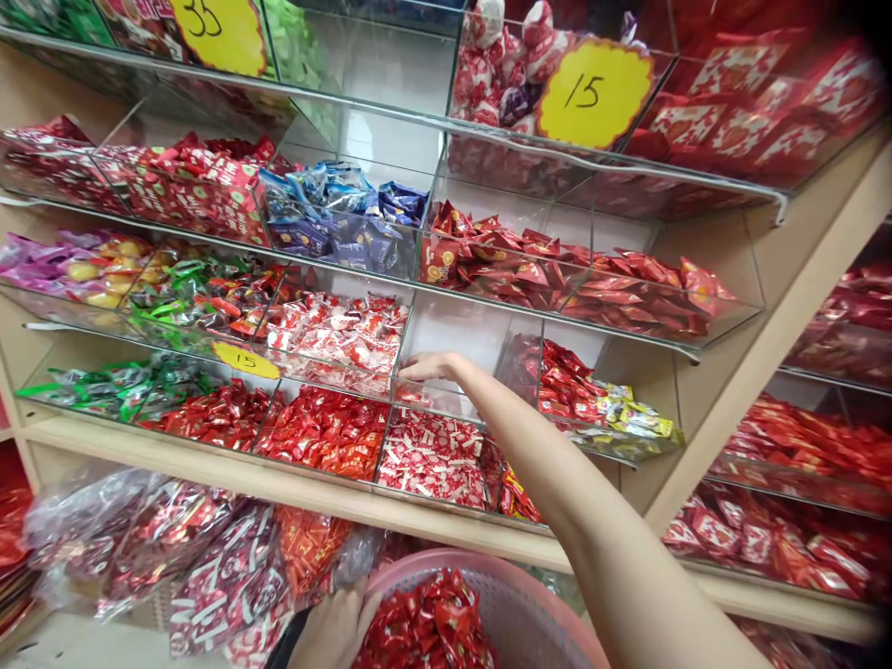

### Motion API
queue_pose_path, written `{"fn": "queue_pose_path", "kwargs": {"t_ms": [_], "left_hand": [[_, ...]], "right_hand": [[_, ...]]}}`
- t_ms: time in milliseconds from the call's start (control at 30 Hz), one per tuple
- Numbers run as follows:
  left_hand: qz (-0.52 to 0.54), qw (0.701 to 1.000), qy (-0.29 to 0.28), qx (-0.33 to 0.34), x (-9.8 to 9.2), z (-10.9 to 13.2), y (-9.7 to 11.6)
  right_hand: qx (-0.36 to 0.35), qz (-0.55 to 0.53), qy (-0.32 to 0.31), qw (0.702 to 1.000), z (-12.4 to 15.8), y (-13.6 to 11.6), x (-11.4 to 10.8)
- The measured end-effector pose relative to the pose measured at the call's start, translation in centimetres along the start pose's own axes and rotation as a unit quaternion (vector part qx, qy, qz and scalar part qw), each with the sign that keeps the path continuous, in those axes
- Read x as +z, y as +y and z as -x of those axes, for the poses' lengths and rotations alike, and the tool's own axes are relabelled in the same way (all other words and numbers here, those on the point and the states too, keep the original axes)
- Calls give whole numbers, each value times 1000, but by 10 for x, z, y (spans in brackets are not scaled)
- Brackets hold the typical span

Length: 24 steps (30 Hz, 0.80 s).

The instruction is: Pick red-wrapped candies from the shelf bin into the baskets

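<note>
My left hand (333, 621) grips the left rim of a pink plastic basket (540, 595) at the bottom of the view. Red-wrapped candies (436, 618) are heaped inside it. My right hand (433, 366) is stretched into a clear bin (460, 325) on the shelf, its fingers pointing left near the divider. No held item shows in it. Just below those fingers lie a few red-and-white wrapped candies (413, 394), seen through the bin's front. Left of the hand is a bin of white-and-red wrapped candies (341, 330).
Tiered clear bins hold blue packets (348, 218), red packets (502, 251) and small red-and-white candies (432, 455). Yellow price tags (596, 93) hang on the fronts. A wooden side panel (773, 334) bounds the right. Plastic bags of candy (223, 576) lie below the shelf.
</note>
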<state>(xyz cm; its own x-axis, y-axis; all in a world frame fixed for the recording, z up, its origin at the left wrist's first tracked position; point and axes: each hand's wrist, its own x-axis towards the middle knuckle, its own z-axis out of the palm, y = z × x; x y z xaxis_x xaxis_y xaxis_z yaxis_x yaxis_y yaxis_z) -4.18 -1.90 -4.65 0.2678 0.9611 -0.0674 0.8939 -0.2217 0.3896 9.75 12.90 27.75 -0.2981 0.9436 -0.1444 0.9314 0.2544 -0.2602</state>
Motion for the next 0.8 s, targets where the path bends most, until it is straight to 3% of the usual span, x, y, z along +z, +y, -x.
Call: {"fn": "queue_pose_path", "kwargs": {"t_ms": [100,233,367,433,567,800], "left_hand": [[2,1000,1,4,0,-1,0],[-1,1000,2,8,1,-1,-1],[-3,1000,-1,9,3,-1,-1],[-1,1000,1,12,5,-2,-2],[11,1000,4,6,5,-2,-1],[4,1000,-6,3,0,1,1]], "right_hand": [[-35,8,-17,999,-1,11,-1],[-22,47,-22,998,7,29,-10],[10,-9,71,997,10,45,-18],[70,-21,96,993,7,50,-17],[163,-16,47,985,-6,54,-6],[137,-78,68,985,-16,57,4]]}}
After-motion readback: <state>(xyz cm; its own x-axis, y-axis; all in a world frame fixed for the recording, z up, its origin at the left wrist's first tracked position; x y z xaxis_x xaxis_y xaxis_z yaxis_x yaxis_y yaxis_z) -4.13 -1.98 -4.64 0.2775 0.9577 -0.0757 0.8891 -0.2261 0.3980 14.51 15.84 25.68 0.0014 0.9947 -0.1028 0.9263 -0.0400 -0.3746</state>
